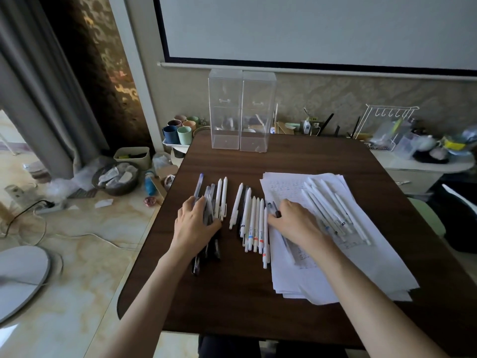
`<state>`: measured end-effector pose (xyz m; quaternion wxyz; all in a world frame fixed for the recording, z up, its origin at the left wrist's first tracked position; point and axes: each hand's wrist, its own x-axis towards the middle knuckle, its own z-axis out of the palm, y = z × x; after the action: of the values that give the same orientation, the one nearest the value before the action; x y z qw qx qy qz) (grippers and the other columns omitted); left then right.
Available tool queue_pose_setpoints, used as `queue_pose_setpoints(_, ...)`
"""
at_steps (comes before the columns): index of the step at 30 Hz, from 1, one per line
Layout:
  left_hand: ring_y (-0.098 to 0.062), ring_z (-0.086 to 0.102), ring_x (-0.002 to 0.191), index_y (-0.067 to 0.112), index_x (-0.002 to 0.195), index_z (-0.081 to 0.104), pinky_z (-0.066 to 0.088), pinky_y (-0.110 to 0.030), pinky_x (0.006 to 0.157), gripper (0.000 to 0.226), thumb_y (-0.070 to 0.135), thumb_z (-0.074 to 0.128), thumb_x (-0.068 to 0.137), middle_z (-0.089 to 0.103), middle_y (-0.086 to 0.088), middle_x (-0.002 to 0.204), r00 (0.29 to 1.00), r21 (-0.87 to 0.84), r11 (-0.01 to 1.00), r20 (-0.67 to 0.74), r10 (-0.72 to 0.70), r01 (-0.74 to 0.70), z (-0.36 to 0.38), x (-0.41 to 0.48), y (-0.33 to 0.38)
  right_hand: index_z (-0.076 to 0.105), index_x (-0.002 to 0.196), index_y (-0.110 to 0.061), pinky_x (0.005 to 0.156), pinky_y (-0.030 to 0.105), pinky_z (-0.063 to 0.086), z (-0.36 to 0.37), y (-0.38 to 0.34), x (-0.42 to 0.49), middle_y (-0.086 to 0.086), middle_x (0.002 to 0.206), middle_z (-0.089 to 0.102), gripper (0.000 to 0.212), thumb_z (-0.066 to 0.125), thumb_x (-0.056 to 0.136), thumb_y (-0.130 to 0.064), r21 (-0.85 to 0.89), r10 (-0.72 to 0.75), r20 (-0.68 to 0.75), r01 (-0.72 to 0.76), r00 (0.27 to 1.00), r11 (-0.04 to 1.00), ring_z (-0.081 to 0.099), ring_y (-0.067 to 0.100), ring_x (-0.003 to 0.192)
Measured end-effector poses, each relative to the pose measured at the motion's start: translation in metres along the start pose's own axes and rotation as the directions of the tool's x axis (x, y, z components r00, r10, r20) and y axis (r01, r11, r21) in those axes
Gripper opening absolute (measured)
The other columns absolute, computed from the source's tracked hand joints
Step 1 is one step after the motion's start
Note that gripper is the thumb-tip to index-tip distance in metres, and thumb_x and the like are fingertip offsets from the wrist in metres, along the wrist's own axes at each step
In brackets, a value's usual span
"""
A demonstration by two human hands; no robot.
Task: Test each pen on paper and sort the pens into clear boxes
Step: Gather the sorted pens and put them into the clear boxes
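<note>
Both forearms enter from the bottom edge and reach across a dark wood table [232, 293]. Left hand [195, 224] lies palm down, fingers spread wide over a left bundle of pens [214, 200], pressing on clear and dark barrels; it grips none. Right hand [293, 222] rests palm down at the left edge of a paper stack [335, 267], fingers loosely curled; a dark pen [275, 210] shows at the fingertips, though whether it is held cannot be told.

Containers: 2 tall clear boxes [242, 112] stand upright, side by side and touching, at the far table edge. No pens can be made out inside them; items behind show through the walls. Left of the table, pastel cups [179, 130] sit in a white tray, and a round basket [116, 178] on the floor holds crumpled wrappers.

Pens lie in 3 groups: the left bundle, a middle row of white pens [254, 223] between the hands, and a further group of white pens [333, 210] lying diagonally on the paper. Nothing stands between the pens and the boxes.

A white wire rack [387, 125] stands on a side cabinet to the right. A projection screen [309, 29] hangs behind.

Markings: coloured label bands on the middle pens and faint handwriting on the top sheet, all too small to read.
</note>
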<state>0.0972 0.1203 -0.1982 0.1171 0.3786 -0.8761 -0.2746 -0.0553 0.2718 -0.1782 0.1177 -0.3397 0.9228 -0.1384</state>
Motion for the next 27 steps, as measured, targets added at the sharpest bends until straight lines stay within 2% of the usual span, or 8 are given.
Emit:
queue_pose_setpoints(3, -0.031, 0.025, 0.132, 0.016, 0.139, 0.035, 0.026, -0.04, 0.107, 0.062, 0.033, 0.062, 0.085, 0.023, -0.011, 0.148, 1.0, -0.015, 1.0, 0.012, 0.0, 0.0, -0.005, 0.002, -0.002, 0.036, 0.065, -0.013, 0.046, 0.027, 0.025, -0.003, 0.0, 0.001, -0.001, 0.056, 0.036, 0.033, 0.052, 0.091, -0.027, 0.121, -0.018, -0.029, 0.022, 0.999, 0.992, 0.032, 0.014, 0.048)
queue_pose_setpoints(6, -0.029, 0.026, 0.133, 0.015, 0.14, 0.035, 0.027, -0.038, 0.107, 0.063, 0.033, 0.062, 0.086, 0.025, -0.01, 0.148, 1.0, -0.031, 1.0, 0.025, 0.001, 0.0, -0.01, 0.005, -0.006, 0.04, 0.066, -0.011, 0.047, 0.027, 0.026, -0.006, -0.013, -0.005, 0.002, 0.056, 0.038, 0.031, 0.054, 0.091, -0.025, 0.28, -0.069, -0.085, 0.09, 0.994, 0.956, 0.033, 0.014, 0.048)
queue_pose_setpoints(11, -0.026, 0.026, 0.134, 0.013, 0.141, 0.036, 0.026, -0.035, 0.108, 0.061, 0.03, 0.06, 0.088, 0.026, -0.009, 0.148, 1.0, -0.085, 0.996, 0.024, -0.011, 0.013, -0.017, 0.006, -0.015, 0.056, 0.071, -0.008, 0.042, 0.019, 0.036, 0.012, -0.067, -0.019, 0.002, 0.058, 0.051, 0.026, 0.056, 0.092, -0.024, 0.477, -0.242, 0.051, 0.189, 0.969, 0.858, 0.045, 0.009, 0.042)
queue_pose_setpoints(14, -0.025, 0.029, 0.133, 0.009, 0.137, 0.041, 0.026, -0.031, 0.105, 0.051, 0.025, 0.057, 0.091, 0.03, -0.01, 0.146, 1.0, -0.149, 0.989, 0.026, 0.017, -0.013, -0.021, 0.004, -0.018, 0.048, 0.058, -0.012, 0.042, 0.026, 0.038, 0.027, -0.095, -0.015, -0.002, 0.049, 0.045, 0.038, 0.057, 0.091, -0.028, 0.429, -0.225, -0.003, 0.205, 0.974, 0.88, 0.045, 0.011, 0.041)
queue_pose_setpoints(18, -0.024, 0.028, 0.133, 0.001, 0.127, 0.047, 0.023, -0.028, 0.101, 0.036, 0.016, 0.05, 0.094, 0.035, -0.012, 0.143, 0.999, -0.188, 0.981, 0.016, 0.04, -0.036, -0.022, 0.004, -0.017, 0.056, 0.062, -0.004, 0.058, 0.04, 0.051, 0.038, -0.108, -0.005, 0.002, 0.051, 0.05, 0.045, 0.05, 0.094, -0.035, 0.353, -0.221, -0.052, 0.225, 0.974, 0.908, 0.051, 0.02, 0.047)
queue_pose_setpoints(20, -0.026, 0.026, 0.134, 0.005, 0.132, 0.044, 0.021, -0.032, 0.106, 0.039, 0.016, 0.049, 0.094, 0.033, -0.012, 0.146, 0.999, -0.191, 0.981, 0.022, 0.025, -0.02, -0.021, 0.006, -0.018, 0.062, 0.075, -0.005, 0.058, 0.038, 0.053, 0.035, -0.101, 0.0, 0.003, 0.061, 0.06, 0.035, 0.048, 0.096, -0.028, 0.291, -0.179, -0.137, 0.212, 0.974, 0.933, 0.057, 0.019, 0.054)
queue_pose_setpoints(23, -0.027, 0.024, 0.136, 0.009, 0.14, 0.036, 0.02, -0.034, 0.109, 0.048, 0.017, 0.046, 0.095, 0.028, -0.011, 0.149, 1.0, -0.183, 0.983, 0.03, -0.004, 0.009, -0.019, 0.009, -0.019, 0.061, 0.087, -0.013, 0.05, 0.024, 0.04, 0.024, -0.079, 0.014, -0.003, 0.072, 0.063, 0.02, 0.048, 0.096, -0.026, 0.166, -0.039, -0.294, 0.091, 0.955, 0.982, 0.056, 0.012, 0.058)
queue_pose_setpoints(27, -0.027, 0.021, 0.137, 0.011, 0.143, 0.033, 0.018, -0.035, 0.109, 0.049, 0.013, 0.044, 0.095, 0.026, -0.008, 0.151, 0.999, -0.168, 0.986, 0.029, -0.015, 0.019, -0.016, 0.009, -0.019, 0.06, 0.088, -0.012, 0.06, 0.026, 0.041, 0.017, -0.062, 0.04, 0.003, 0.095, 0.062, 0.032, 0.052, 0.092, -0.042, 0.142, 0.135, -0.249, -0.102, 0.959, 0.985, 0.06, 0.022, 0.08)
